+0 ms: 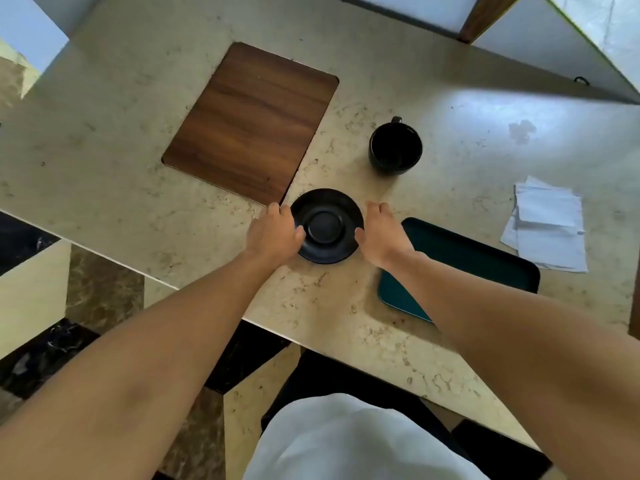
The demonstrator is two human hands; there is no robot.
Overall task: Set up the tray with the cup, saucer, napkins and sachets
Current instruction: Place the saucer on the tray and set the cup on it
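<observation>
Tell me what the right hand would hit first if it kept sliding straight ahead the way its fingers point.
Probably the black cup. The right hand, at the saucer's right edge, points up the counter toward it, with bare marble between. The exact line is uncertain.

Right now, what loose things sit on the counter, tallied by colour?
Black: 2, the saucer and the cup
Teal: 1, the tray
White: 1, the pile of paper napkins or sachets, too blurred to count singly
Total: 4
</observation>
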